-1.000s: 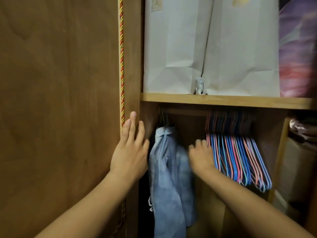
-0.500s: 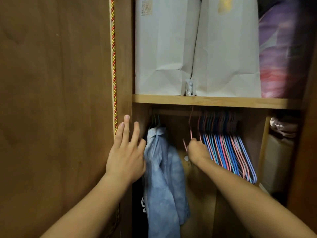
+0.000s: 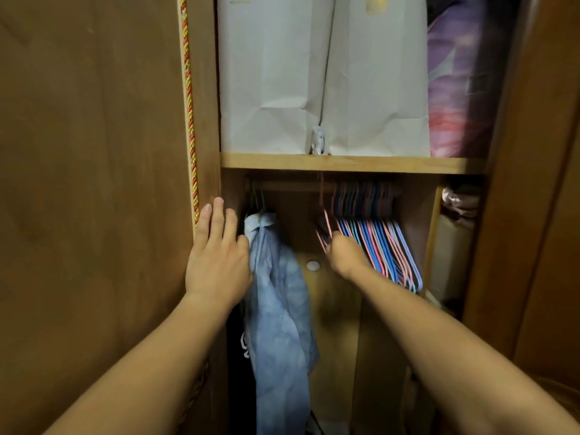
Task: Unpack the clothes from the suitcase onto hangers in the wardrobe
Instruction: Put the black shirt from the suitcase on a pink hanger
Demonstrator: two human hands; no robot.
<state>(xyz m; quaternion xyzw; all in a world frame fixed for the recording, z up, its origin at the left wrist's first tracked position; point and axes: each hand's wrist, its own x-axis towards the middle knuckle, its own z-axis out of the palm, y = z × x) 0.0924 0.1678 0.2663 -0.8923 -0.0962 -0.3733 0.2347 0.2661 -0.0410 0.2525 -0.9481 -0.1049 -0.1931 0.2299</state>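
Note:
A light blue shirt (image 3: 279,296) hangs on a hanger at the left end of the wardrobe rail (image 3: 292,185). A bunch of several pink and blue wire hangers (image 3: 379,243) hangs at the rail's right end. My right hand (image 3: 345,255) grips a pink hanger (image 3: 324,224), pulled a little left of the bunch, its hook up near the rail. My left hand (image 3: 216,259) rests flat with straight fingers on the edge of the open wardrobe door (image 3: 94,183), its side touching the shirt. The suitcase is out of view.
Two white paper bags (image 3: 320,73) and a purple bundle (image 3: 455,76) stand on the shelf (image 3: 351,163) above the rail. A side compartment at the right holds folded items (image 3: 455,240). The right door (image 3: 546,183) stands open. A red-yellow cord (image 3: 190,114) runs down the left door's edge.
My right hand went from reaching open toward the hangers to gripping one pink hanger and drawing it left, away from the bunch. My left hand stayed on the door edge.

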